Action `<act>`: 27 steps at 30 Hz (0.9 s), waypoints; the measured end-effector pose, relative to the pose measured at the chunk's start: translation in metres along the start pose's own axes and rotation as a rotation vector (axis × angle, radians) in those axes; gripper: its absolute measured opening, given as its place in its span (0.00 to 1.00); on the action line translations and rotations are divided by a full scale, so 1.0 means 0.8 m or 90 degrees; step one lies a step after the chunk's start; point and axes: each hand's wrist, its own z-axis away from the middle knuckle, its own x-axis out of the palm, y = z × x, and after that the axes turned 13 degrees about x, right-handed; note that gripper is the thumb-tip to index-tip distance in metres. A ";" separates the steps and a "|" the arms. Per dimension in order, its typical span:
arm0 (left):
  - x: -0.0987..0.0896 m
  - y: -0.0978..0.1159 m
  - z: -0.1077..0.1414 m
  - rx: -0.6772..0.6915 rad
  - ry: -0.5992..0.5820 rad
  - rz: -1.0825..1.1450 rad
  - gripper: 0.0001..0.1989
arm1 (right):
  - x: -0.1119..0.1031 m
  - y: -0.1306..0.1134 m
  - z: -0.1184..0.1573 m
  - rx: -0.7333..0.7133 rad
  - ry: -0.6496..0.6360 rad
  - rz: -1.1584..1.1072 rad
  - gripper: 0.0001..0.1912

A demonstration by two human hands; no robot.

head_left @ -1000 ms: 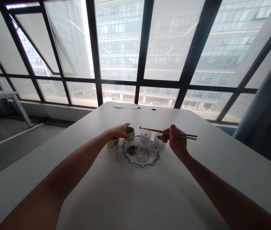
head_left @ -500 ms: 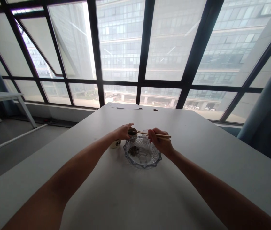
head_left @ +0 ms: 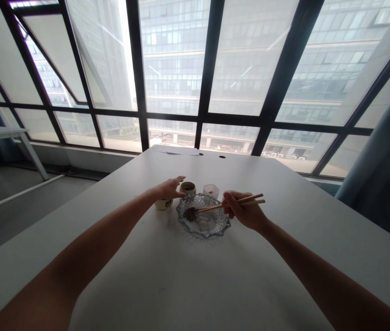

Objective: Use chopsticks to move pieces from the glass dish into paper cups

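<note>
My right hand (head_left: 245, 209) grips a pair of wooden chopsticks (head_left: 215, 207). Their tips touch a dark brown clump (head_left: 190, 214) at the left side of a clear cut-glass bowl (head_left: 224, 227); what the clump is made of is too small to tell. My left hand (head_left: 169, 188) is open, thumb apart from the fingers, at the left side of a small round cup (head_left: 188, 188); whether it touches the cup I cannot tell. A second pale cup (head_left: 163, 204) with a dark character on it stands under my left wrist, partly hidden.
Behind the bowl stands a small clear container (head_left: 211, 190) with something reddish inside. White papers (head_left: 174, 150) lie at the far end of the white table (head_left: 195, 280), near two round holes. A blue curtain (head_left: 381, 151) hangs at the right, and another table (head_left: 2, 132) stands at the left.
The chopstick tips have moved from the round cup down into the glass bowl, my right hand shifting right and lower. My left hand has drawn slightly left, loosening from the cup.
</note>
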 end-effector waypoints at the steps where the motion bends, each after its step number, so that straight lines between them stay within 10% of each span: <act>1: -0.003 0.000 0.012 0.002 0.017 0.005 0.42 | 0.001 0.001 0.001 -0.002 -0.002 0.006 0.30; 9: 0.005 -0.001 0.120 -0.071 0.177 0.070 0.48 | 0.005 0.010 0.008 0.036 0.055 -0.056 0.30; 19: 0.021 0.001 0.133 -0.098 0.256 0.143 0.45 | -0.027 0.033 -0.020 0.234 0.216 -0.319 0.29; 27: 0.023 0.001 0.135 -0.096 0.250 0.121 0.45 | -0.085 -0.002 -0.001 0.013 0.305 0.056 0.31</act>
